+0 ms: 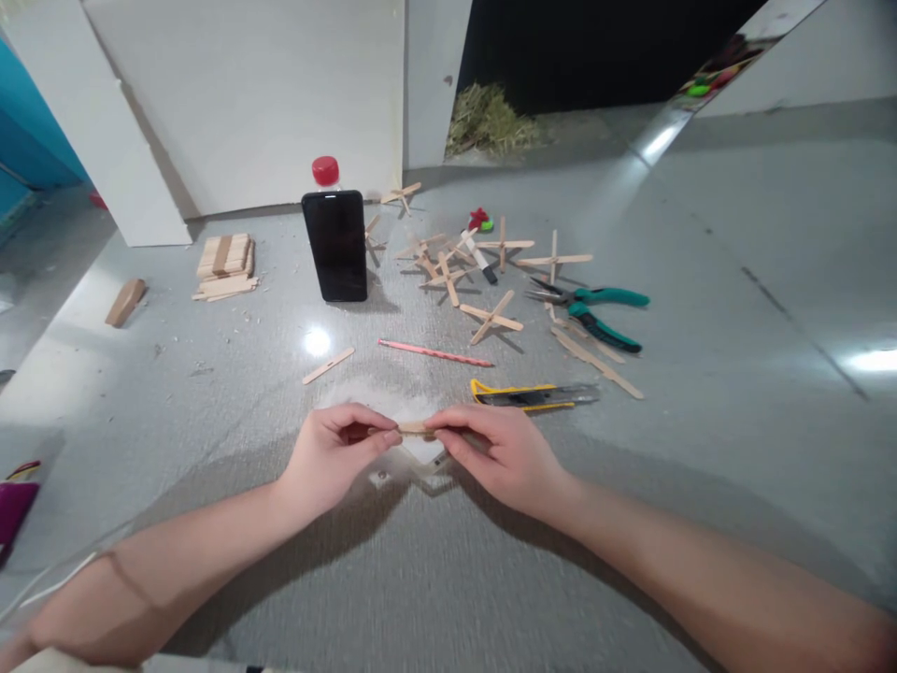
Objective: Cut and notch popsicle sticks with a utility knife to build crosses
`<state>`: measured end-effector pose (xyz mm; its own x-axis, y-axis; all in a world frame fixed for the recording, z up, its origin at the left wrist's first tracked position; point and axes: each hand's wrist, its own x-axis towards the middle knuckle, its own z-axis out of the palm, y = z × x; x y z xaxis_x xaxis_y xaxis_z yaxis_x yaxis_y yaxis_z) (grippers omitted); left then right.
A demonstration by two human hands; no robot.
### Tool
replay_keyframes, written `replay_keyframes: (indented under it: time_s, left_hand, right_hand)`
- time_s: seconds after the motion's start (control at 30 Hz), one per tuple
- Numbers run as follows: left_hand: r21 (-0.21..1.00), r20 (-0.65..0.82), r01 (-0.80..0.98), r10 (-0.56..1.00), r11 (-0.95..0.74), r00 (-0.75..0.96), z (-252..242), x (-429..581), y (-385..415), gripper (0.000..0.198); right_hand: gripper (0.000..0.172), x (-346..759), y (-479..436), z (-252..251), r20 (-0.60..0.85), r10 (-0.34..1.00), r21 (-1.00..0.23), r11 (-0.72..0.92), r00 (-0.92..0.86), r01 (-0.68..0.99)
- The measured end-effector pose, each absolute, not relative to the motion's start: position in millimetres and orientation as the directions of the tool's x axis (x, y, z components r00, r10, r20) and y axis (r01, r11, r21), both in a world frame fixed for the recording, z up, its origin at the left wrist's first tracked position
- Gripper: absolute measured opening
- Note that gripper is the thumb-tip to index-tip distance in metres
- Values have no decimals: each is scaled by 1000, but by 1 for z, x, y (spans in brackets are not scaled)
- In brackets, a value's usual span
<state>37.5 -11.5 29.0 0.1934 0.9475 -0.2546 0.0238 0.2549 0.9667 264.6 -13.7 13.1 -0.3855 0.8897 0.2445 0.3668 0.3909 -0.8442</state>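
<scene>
Both my hands meet low over the grey table (701,393), pinching one short wooden craft stick (415,428) between them. My left hand (336,453) grips its left end with closed fingers. My right hand (494,449) grips the right end, thumb and forefinger pressed together. Under the stick lies a small white patch on the table. A yellow utility knife (533,394) lies just beyond my right hand, and a pink pencil (434,352) lies beyond the stick.
Several glued stick crosses (491,318) are scattered at mid-table. Green-handled pliers (595,308) lie right of them. A black phone (335,245) stands upright before a red-capped bottle (325,171). A stack of sticks (225,262) and a wooden block (126,301) sit at left.
</scene>
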Motion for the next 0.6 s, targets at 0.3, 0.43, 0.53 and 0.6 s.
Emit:
replay_keyframes:
  time_s: [0.3, 0.43, 0.53, 0.6]
  left_hand:
    - [957, -290, 30, 942, 289, 171, 37, 41, -19, 12]
    - [948, -315, 28, 929, 316, 195, 37, 40, -17, 15]
    - [942, -330, 12, 922, 335, 203, 35, 39, -16, 19]
    - [939, -336, 0, 920, 344, 203, 35, 39, -15, 21]
  right_hand:
    - [15, 262, -20, 14, 282, 862, -817, 446, -422, 366]
    - [17, 265, -19, 18, 327, 831, -778, 507, -450, 371]
    - [18, 267, -18, 18, 320, 828, -774, 508, -460, 377]
    - [18, 267, -17, 18, 315, 825, -779, 507, -468, 369]
